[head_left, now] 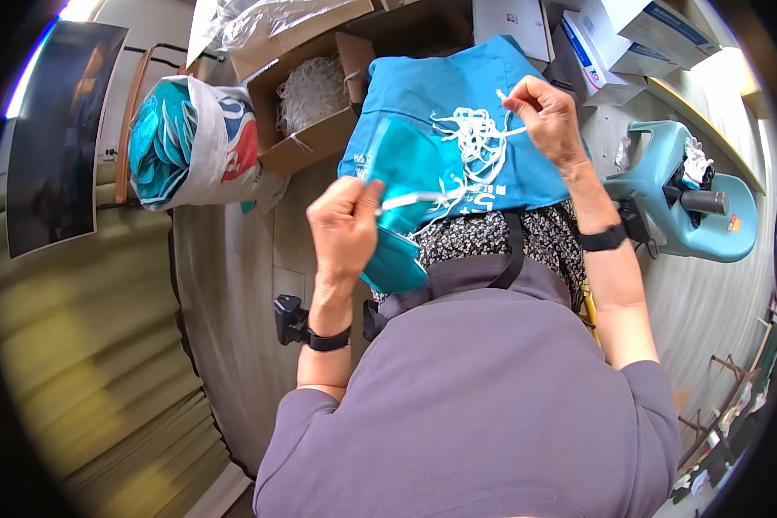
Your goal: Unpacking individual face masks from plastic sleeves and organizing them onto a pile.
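Observation:
My left hand (344,226) is closed on a teal face mask (399,160), which is slightly blurred and has a white strap across it. More teal fabric (397,263) hangs below that hand, near my lap. Over my knees lies a blue cloth (445,82) with white print. A loose tangle of white elastic cords (479,142) rests on it, between my hands. The fingertips of my right hand (542,116) pinch a white cord at the right of the tangle, its short end sticking up past the thumb.
A white bag (205,129) stuffed with teal masks stands at the left. Ahead, an open cardboard box (306,142) holds more white cords. White boxes (609,52) are stacked at the far right. A pale blue plastic stool (721,220) carries a dark cylinder (704,202).

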Motion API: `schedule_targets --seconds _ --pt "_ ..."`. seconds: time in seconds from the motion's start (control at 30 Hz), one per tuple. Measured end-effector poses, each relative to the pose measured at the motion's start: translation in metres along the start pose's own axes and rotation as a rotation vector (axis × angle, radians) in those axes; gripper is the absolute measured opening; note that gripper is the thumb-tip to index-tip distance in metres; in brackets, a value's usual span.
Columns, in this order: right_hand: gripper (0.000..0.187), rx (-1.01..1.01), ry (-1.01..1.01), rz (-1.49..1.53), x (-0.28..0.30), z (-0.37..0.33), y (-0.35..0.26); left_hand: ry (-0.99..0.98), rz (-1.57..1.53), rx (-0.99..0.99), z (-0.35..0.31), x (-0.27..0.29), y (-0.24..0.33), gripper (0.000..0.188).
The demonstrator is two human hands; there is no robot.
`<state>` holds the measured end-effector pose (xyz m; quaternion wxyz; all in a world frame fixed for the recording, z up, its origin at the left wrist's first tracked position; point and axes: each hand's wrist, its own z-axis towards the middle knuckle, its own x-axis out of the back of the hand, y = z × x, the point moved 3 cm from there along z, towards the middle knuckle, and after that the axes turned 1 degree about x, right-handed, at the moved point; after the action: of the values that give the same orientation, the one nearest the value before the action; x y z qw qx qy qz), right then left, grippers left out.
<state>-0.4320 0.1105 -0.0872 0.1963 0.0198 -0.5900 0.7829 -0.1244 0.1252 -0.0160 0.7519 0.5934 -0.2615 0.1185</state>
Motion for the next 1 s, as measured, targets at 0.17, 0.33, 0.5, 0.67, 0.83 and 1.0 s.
schedule_targets --seconds 0.17,0.33,0.5,0.67,0.83,1.0 --pt "0.025 0.417 -0.137 -0.180 -0.046 0.004 -0.074 0.184 0.020 -0.017 0.009 -0.007 -0.006 0.034" --pt "0.020 0.085 -0.323 0.037 -0.089 -0.035 -0.096 0.252 -0.047 0.041 0.008 -0.027 -0.018 0.029" --pt "0.016 0.399 -0.274 -0.157 -0.087 -0.035 -0.089 0.255 -0.125 0.083 0.005 -0.034 -0.011 0.031" --pt "0.024 0.541 -0.339 -0.283 -0.078 -0.033 -0.092 0.257 -0.168 0.122 0.005 -0.027 -0.019 0.033" --pt "0.022 0.430 -0.346 -0.184 -0.090 -0.037 -0.095 0.244 -0.107 0.094 0.004 -0.037 -0.008 0.031" --pt "0.018 0.609 -0.347 -0.511 -0.075 -0.034 -0.091 0.312 -0.164 0.036 -0.003 -0.021 -0.016 0.028"
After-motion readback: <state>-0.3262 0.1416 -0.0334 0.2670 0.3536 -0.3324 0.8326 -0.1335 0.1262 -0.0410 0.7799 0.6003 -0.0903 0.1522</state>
